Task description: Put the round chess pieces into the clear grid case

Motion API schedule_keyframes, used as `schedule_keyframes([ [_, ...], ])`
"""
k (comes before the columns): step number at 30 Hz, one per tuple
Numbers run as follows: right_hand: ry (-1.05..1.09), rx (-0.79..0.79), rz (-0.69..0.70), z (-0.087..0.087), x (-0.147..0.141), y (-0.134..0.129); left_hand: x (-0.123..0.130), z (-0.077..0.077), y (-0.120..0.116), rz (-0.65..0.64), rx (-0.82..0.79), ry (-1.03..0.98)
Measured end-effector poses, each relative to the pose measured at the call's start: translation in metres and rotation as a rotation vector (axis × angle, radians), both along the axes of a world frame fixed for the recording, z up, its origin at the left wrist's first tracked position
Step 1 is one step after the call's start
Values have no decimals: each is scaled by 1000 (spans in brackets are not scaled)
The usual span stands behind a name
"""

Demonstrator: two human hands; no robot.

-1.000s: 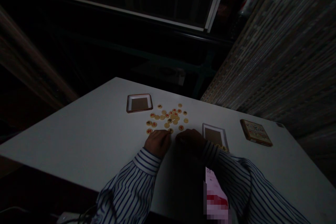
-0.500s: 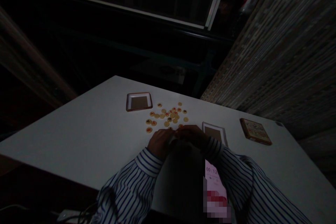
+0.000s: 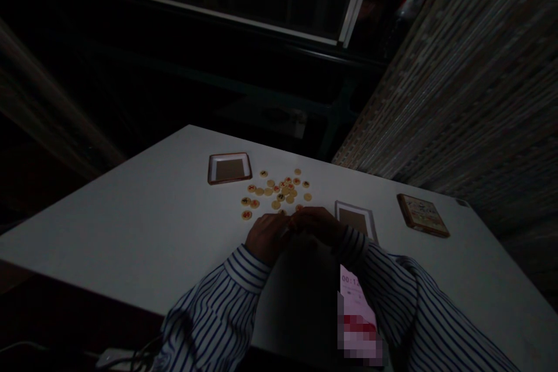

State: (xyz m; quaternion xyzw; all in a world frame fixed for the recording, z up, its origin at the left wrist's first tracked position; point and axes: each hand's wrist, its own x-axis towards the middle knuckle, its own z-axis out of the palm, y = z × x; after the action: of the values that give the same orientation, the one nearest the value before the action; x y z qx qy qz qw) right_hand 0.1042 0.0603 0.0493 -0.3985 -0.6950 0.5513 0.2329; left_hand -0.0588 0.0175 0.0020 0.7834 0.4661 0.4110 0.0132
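Note:
My left hand (image 3: 268,236) and my right hand (image 3: 316,223) meet at the near edge of a scatter of round wooden xiangqi pieces (image 3: 281,197). Both hands have curled fingers and touch each other at the fingertips. Whatever they may hold is hidden in the shade beneath them. Some of the pieces show red or dark characters, while others lie with a plain face up. Right by my right wrist lies a shallow white-rimmed box tray (image 3: 370,222), partly covered by my sleeve.
The white table (image 3: 143,232) carries an open brown-edged box part (image 3: 230,168) at the left back and a printed flat box (image 3: 422,215) at the right. A lit phone (image 3: 355,308) lies below my right forearm. A ribbed curtain (image 3: 436,87) hangs along the right side.
The view has shifted very slightly. My hands stay together in the same place, and the pieces and boxes lie as before.

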Motion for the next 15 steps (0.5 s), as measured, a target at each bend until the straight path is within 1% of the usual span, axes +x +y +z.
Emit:
schedule_keyframes([
  [3,6,36,-54,-2,4,2,2,-2,0,33,-11,-13],
  [6,-17,77,-118,-2,11,6,4,-6,2,73,-24,24],
  [9,-41,122,-137,1,19,9,5,-6,3,89,-78,135],
  [12,-53,164,-157,2,27,12,7,-6,4,134,-111,256],
  [15,-151,229,-185,0,33,13,8,-8,5,168,-99,329],
])
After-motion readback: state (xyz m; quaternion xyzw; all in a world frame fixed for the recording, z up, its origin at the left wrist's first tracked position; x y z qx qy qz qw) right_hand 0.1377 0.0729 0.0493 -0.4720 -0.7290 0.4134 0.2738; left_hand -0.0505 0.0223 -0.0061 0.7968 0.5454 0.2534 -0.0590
